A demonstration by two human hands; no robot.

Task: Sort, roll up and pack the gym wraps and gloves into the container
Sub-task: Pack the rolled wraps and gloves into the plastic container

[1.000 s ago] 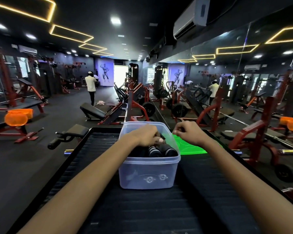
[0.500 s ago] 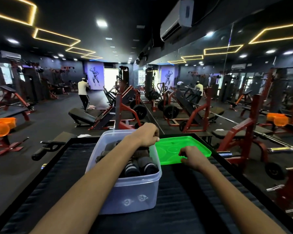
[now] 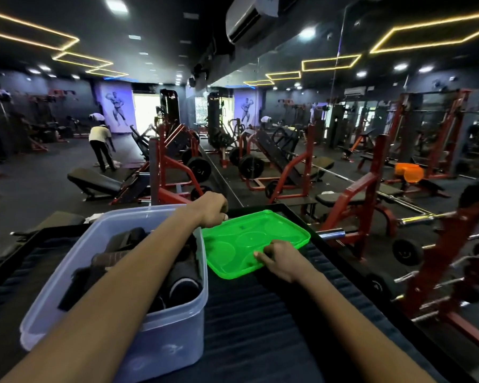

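A clear plastic container [image 3: 161,341] stands on the black ribbed surface [image 3: 274,313], holding several rolled dark wraps and gloves [image 3: 183,283]. To its right lies a bright green lid [image 3: 249,239], flat on the surface. My left hand [image 3: 212,210] reaches across the container and grips the lid's far left corner with curled fingers. My right hand [image 3: 278,258] pinches the lid's near edge. My left forearm hides part of the container's contents.
The black surface has a raised rim [image 3: 302,217] just beyond the lid. Red weight machines and benches [image 3: 351,200] stand close on the right, with a chrome barbell end [image 3: 331,233] beside the rim. A person [image 3: 101,147] bends over far off on the left.
The container now sits nearer and to the left in view. My left hand left the container and took the lid's far corner; my right hand dropped onto the lid's near edge.
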